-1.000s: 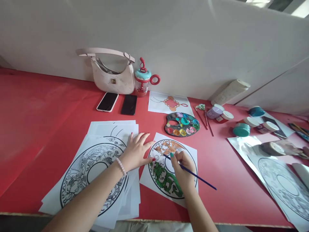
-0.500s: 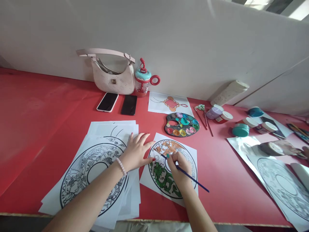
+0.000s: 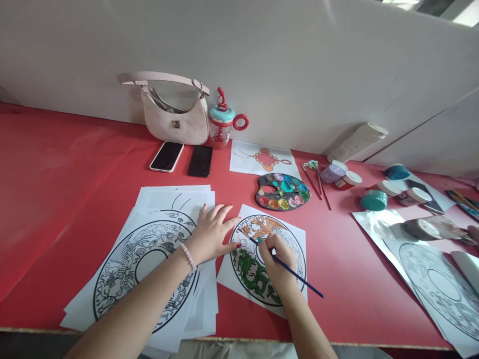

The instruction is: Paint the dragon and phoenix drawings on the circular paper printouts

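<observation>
My right hand grips a blue-handled paintbrush, its tip on the upper left of a round printed drawing. On that sheet a dragon is painted green and a phoenix partly orange. Spread flat, my left hand has its thumb and index fingertips at the drawing's left edge; the rest of it lies over the stack of larger printed sheets. Behind the drawing sits a dark paint palette with many colours in its wells.
A white handbag, a cup with a red handle and two phones stand or lie at the back. Paint jars, spare brushes and another printed sheet are on the right, where another person's hand shows.
The view has tilted very slightly. My hands and the paintbrush stay in nearly the same place on the drawing.
</observation>
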Action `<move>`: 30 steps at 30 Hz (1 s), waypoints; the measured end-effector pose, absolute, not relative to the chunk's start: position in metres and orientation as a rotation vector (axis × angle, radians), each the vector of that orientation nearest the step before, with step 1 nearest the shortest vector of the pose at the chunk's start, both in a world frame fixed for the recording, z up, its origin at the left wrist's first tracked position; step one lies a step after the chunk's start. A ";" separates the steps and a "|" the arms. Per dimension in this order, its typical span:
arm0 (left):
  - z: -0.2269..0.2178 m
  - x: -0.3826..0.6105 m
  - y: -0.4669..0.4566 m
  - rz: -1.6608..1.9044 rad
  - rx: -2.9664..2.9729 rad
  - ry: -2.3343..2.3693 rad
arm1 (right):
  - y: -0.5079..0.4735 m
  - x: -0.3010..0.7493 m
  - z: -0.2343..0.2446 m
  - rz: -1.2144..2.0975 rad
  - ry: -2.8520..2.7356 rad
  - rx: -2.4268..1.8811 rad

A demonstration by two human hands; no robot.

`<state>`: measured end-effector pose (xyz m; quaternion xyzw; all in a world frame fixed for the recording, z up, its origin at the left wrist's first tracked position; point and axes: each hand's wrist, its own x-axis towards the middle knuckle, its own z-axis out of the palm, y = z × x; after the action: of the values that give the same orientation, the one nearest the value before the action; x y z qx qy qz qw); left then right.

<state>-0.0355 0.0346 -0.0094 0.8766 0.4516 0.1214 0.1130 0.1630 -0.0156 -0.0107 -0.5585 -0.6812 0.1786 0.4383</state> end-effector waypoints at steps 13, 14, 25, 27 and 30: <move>-0.011 -0.035 0.035 0.327 2.564 1.339 | -0.016 0.160 -0.009 0.445 -1.706 -1.392; -0.011 -0.035 0.035 0.323 2.564 1.339 | -0.015 0.160 -0.009 0.437 -1.708 -1.392; -0.011 -0.035 0.035 0.306 2.553 1.356 | -0.016 0.159 -0.006 0.435 -1.712 -1.395; -0.011 -0.035 0.035 0.313 2.555 1.354 | -0.016 0.159 -0.007 0.438 -1.710 -1.404; -0.011 -0.035 0.035 0.289 2.557 1.353 | -0.017 0.159 -0.009 0.443 -1.723 -1.378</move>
<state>-0.0349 0.0351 -0.0115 0.8735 0.4622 0.0986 0.1168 0.1594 -0.0166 -0.0091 -0.5525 -0.6908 0.1778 0.4312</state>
